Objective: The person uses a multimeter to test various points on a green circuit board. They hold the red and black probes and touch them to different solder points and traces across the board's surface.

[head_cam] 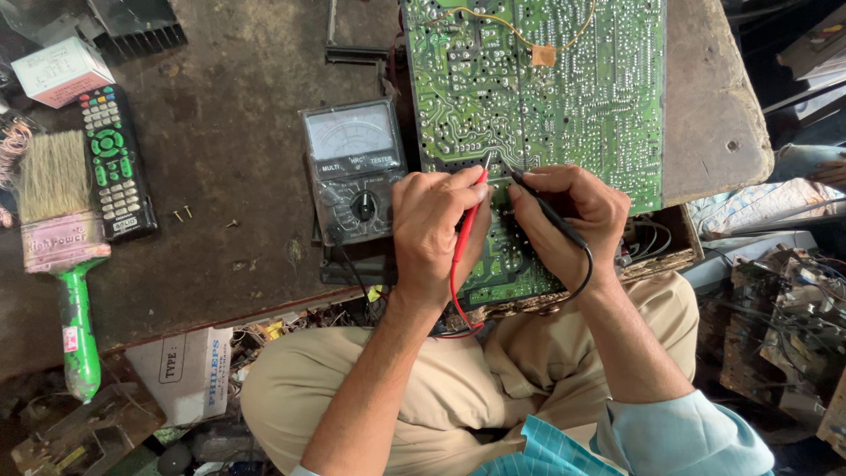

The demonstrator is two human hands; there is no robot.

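A large green circuit board (564,79) lies solder side up on the worn workbench. My left hand (432,234) grips a red test probe (471,220), its tip touching the board's near edge. My right hand (573,220) grips a black test probe (546,207), tip on the board close beside the red one. Red and black leads run down past my wrists. An analog multimeter (352,167) with a needle dial sits just left of my left hand.
A black remote control (115,163) with green buttons and a paintbrush (62,238) with a green handle lie at the left. A small white box (62,70) sits at the far left corner. Loose screws (183,213) lie on the bench. Scrap electronics (784,326) pile at the right.
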